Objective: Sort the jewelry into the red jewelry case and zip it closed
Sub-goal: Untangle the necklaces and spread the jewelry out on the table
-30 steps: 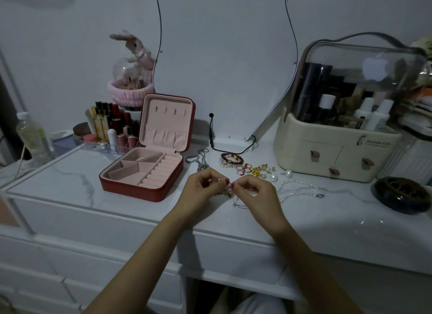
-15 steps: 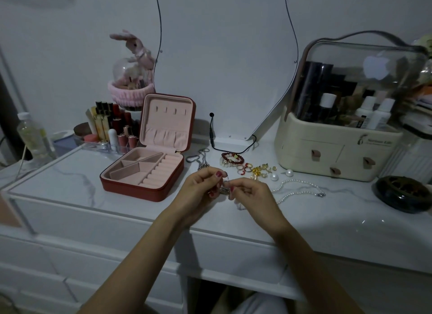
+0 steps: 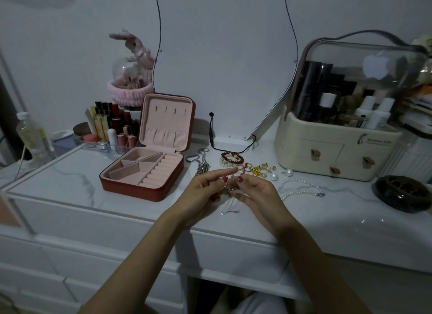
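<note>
We see both hands meet over the tabletop [image 3: 70, 185]: left hand [image 3: 203, 192] and right hand [image 3: 254, 194] pinch a small metal jewelry piece [image 3: 227, 190] between them, fine chain dangling below. Just beyond lie rings [image 3: 245, 168] and a beaded bracelet [image 3: 232, 158]. Pearl necklace [image 3: 301, 187] to the right. Red jewelry case [image 3: 145, 171] sits open, left, apart.

White marble-look bench [image 3: 70, 185] carries the open red jewelry case [image 3: 142, 175] at left, a lipstick organizer [image 3: 109, 135] behind it, loose rings [image 3: 247, 167], a beaded bracelet [image 3: 231, 158], a pearl necklace [image 3: 301, 188] and a cream cosmetics box [image 3: 336, 150] at right
</note>
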